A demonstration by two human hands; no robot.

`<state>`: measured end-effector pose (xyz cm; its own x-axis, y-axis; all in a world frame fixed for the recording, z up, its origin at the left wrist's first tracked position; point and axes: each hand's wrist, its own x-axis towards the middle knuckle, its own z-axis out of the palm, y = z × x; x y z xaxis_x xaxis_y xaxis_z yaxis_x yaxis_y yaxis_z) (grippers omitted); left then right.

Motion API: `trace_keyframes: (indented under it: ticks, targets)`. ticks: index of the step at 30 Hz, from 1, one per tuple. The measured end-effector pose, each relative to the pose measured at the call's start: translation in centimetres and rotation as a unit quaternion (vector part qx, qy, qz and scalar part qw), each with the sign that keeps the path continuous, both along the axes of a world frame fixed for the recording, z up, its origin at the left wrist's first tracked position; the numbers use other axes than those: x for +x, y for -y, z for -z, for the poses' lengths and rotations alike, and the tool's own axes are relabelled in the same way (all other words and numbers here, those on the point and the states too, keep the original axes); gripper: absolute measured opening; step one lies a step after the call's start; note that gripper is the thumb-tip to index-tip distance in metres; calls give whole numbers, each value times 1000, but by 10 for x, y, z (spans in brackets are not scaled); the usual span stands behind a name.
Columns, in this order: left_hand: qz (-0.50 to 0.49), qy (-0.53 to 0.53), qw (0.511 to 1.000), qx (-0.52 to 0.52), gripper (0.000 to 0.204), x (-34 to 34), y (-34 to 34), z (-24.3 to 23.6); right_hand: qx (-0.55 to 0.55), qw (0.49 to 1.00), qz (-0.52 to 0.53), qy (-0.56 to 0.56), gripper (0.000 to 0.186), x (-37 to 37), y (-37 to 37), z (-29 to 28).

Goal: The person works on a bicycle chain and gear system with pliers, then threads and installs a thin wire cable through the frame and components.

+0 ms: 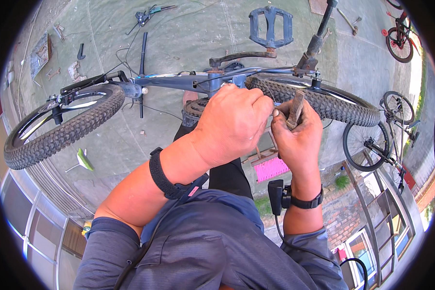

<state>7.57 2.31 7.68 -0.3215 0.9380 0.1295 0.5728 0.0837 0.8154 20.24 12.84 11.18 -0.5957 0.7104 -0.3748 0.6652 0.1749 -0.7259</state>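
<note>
Both my hands meet in front of a blue bicycle frame [179,83], close to the knobby rear tyre [343,107]. My left hand [234,123] has its back turned up and its fingers curled closed; what they pinch is hidden beneath it. My right hand [299,135], dirty at the fingertips, is closed around a worn, brownish flat-handled tool [296,108], whose working end is hidden. The right thumb almost touches the left fingers. A thin cable [270,92] runs by the tyre just beyond them.
The bike's front wheel [65,123] lies left, a pedal [270,26] and crank beyond. Loose tools and a brake lever [142,18] are scattered on the green ground sheet [193,34]. A pink-topped stool [271,169] stands near my legs. Other bicycles [372,145] are parked right.
</note>
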Motion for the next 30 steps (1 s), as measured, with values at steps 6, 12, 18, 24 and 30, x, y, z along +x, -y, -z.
trace_keyframes:
  ticks: [6, 12, 18, 24, 30]
  targets:
    - [12, 44, 999, 6, 18, -3, 0, 6, -12, 1000, 13, -10, 16, 8, -7, -4]
    - [11, 66, 998, 21, 19, -5, -3, 5, -79, 996, 30, -14, 13, 6, -12, -14]
    - [36, 54, 998, 17, 19, -7, -5, 5, -93, 995, 33, -13, 9, 9, -12, -9]
    - [34, 45, 998, 8, 18, -5, -7, 6, -64, 998, 29, -7, 9, 8, -10, -3]
    - [-1, 45, 999, 24, 18, 1, -8, 10, 29, 999, 10, -25, 11, 10, -4, 7]
